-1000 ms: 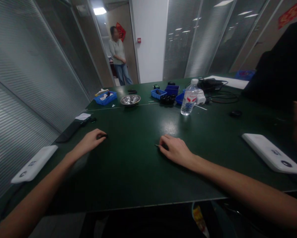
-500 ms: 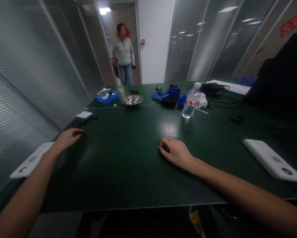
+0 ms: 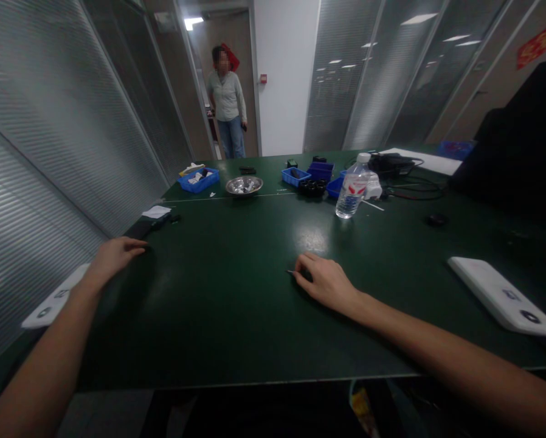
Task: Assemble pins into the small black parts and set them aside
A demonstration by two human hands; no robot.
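My right hand [image 3: 321, 278] rests on the dark green table [image 3: 222, 304], its fingers curled in a pinch. From the fingertips sticks out a thin, pointed metallic piece [image 3: 290, 271]; the rest of it is hidden in the hand. Farther left, my left hand [image 3: 117, 257] is over the table's left side, fingers stretched out and nothing visible in them. Just beyond it lie a flat black item [image 3: 138, 229] and a small dark object [image 3: 162, 221]. A white device [image 3: 54, 301] is partly covered by my left forearm.
Across the table stand a metal bowl [image 3: 244, 186], blue trays [image 3: 199, 180] with small items and a water bottle [image 3: 351, 190]. A black mouse [image 3: 436, 220] and a white power-bank-like block [image 3: 501, 297] lie right. A person [image 3: 228, 100] stands in the doorway.
My left hand has shifted slightly left and toward me, its fingers drawing closer together. The right hand stays in place. The person in the doorway has turned a little.
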